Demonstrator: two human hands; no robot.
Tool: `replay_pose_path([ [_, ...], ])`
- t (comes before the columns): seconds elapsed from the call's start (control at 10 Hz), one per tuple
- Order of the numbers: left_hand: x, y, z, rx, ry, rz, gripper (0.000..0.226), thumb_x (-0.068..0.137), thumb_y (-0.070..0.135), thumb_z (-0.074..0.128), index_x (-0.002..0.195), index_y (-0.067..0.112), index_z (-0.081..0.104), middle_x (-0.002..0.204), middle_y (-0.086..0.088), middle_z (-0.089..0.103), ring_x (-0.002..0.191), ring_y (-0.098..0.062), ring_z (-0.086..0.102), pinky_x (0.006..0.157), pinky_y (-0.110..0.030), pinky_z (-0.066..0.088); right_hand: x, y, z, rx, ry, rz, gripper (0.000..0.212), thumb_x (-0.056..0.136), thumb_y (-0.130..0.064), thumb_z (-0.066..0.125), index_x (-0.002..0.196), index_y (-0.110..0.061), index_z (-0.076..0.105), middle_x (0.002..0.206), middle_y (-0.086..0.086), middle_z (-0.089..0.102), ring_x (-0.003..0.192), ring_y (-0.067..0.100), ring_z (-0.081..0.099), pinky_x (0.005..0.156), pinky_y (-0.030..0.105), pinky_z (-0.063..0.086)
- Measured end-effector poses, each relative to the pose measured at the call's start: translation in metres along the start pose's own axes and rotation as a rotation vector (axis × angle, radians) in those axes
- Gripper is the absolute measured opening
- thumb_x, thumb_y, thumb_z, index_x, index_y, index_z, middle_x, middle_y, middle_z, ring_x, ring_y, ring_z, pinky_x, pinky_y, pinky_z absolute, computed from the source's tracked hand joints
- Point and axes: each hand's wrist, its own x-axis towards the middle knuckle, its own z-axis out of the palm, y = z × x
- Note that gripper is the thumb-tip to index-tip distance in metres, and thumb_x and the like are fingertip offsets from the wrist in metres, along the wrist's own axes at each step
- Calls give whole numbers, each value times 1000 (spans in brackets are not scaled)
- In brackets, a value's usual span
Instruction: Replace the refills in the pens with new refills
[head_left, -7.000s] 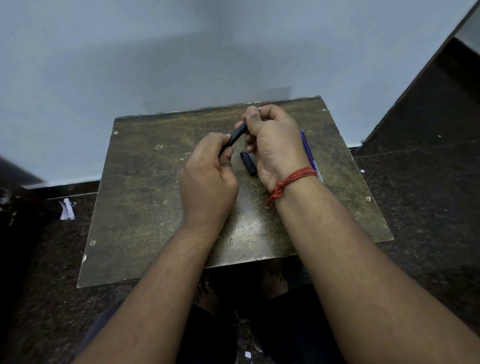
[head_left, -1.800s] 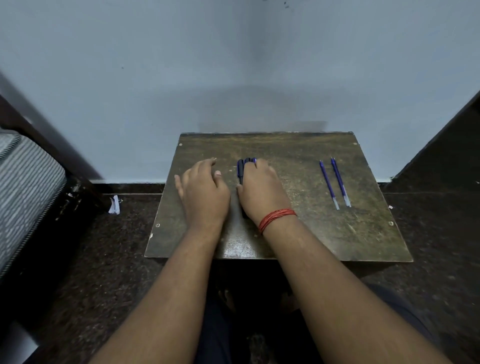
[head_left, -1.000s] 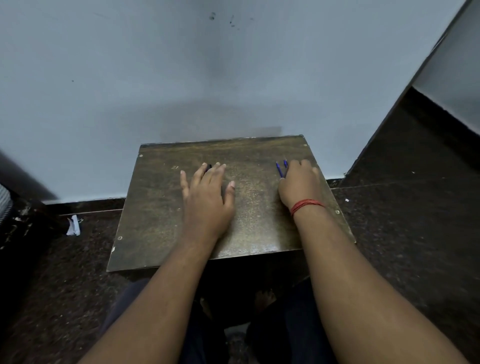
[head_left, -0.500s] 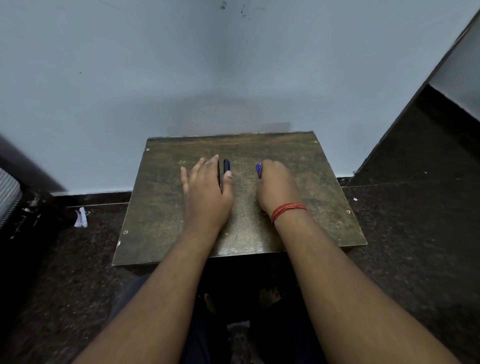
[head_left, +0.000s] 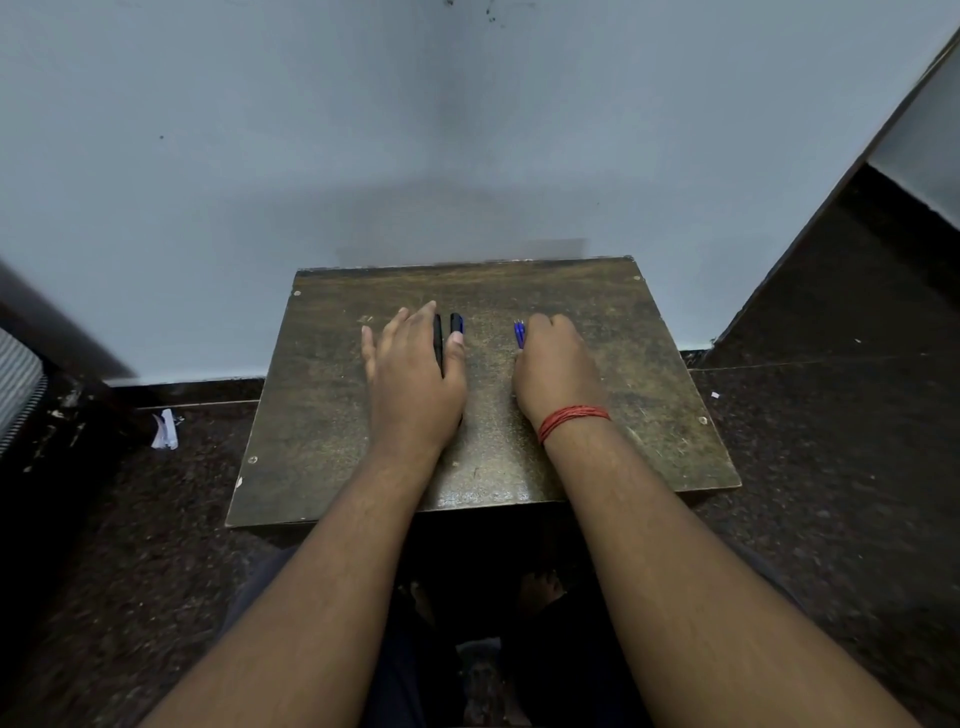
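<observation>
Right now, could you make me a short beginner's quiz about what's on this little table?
1. True or false: the left hand lies flat over the black pens.
2. Which hand wears the red thread wristband? A) left B) right
3. Fill in: the blue refills poke out from under the ___ hand's fingers.

Key: 1. True: its fingers are straight, and the pens' far ends show by the thumb. 2. B, on the right hand. 3. Right; the hand covers the rest of them on the brown table.
</observation>
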Motion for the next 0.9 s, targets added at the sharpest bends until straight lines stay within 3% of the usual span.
replay_pose_path([
  [0.6, -1, 1, -2, 41, -10, 25, 47, 103, 35, 44, 144, 12, 49, 144, -5, 56, 145, -22, 37, 125, -51, 8, 7, 0, -1, -51, -49, -31, 14, 94, -3, 57, 107, -10, 57, 96, 7, 51, 91, 26, 57, 69, 30, 38],
  [0.7, -2, 0, -1, 56, -14, 30, 47, 103, 36, 43, 144, 13, 48, 144, -4, 56, 145, -22, 37, 125, -51, 8, 7, 1, -2, -48, -37, -33, 13, 97, -14, 58, 109, -12, 56, 95, 4, 50, 92, 24, 58, 69, 30, 41],
  [0.9, -13, 1, -8, 68, -35, 50, 46, 102, 36, 44, 143, 14, 49, 143, -3, 56, 146, -21, 35, 125, -52, 6, 0, 7, -16, -76, 121, -53, 27, 97, -36, 55, 113, -14, 57, 116, 6, 58, 109, 26, 53, 86, 38, 48],
])
